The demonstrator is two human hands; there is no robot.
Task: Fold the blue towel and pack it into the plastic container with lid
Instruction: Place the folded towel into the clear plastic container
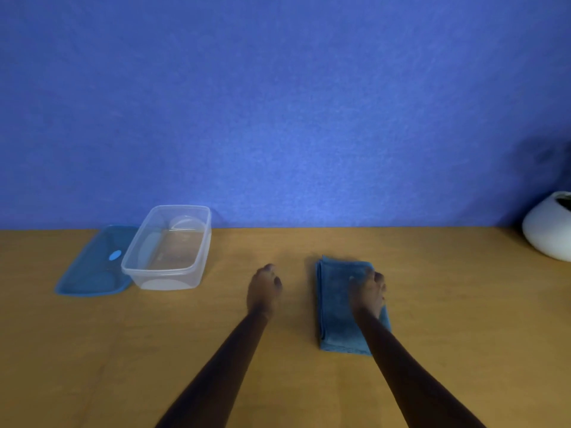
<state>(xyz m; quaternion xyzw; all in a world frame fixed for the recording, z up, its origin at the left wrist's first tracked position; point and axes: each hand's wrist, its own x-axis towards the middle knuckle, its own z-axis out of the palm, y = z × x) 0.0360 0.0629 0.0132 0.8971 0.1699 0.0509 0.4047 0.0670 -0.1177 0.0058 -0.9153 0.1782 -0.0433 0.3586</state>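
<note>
The blue towel (336, 307) lies folded into a narrow rectangle on the wooden table, right of centre. My right hand (369, 291) rests on its far right part, fingers spread and pressing down. My left hand (263, 288) hovers over bare table to the left of the towel, fingers loosely curled, holding nothing. The clear plastic container (170, 248) stands open and empty at the far left. Its blue lid (92, 267) lies flat beside it on the left.
A white rounded pot (548, 228) stands at the far right edge of the table. A blue wall rises behind the table. Bare wood (241, 242) separates the container from the towel.
</note>
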